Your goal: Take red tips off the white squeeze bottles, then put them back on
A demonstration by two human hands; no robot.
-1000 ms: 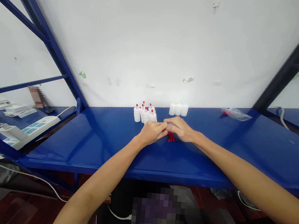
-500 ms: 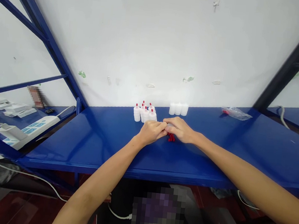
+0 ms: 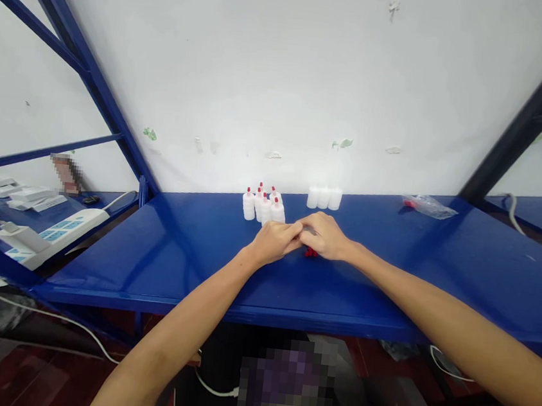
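Observation:
My left hand [image 3: 274,239] and my right hand [image 3: 324,236] meet over the middle of the blue table, fingers curled and their tips touching. Both are closed around something small and pale, mostly hidden by the fingers, so I cannot tell its kind. Just below my right hand lie several small red caps [image 3: 311,253], partly covered by it. Behind my left hand stands a cluster of white plastic bottles [image 3: 277,212] with pointed red tips, all upright. Farther back, beyond my right hand, white bottles without red tips [image 3: 323,198] stand in a row near the wall.
A clear plastic bag [image 3: 429,206] with something red in it lies at the back right of the blue table [image 3: 188,252]. At left, a white power strip [image 3: 67,233] with cables rests beside a blue metal frame post [image 3: 92,84]. White boxes [image 3: 34,196] lie behind it.
My right fingers have curled further over, covering more of the pale thing and the red caps. Otherwise both hands stay in the same place.

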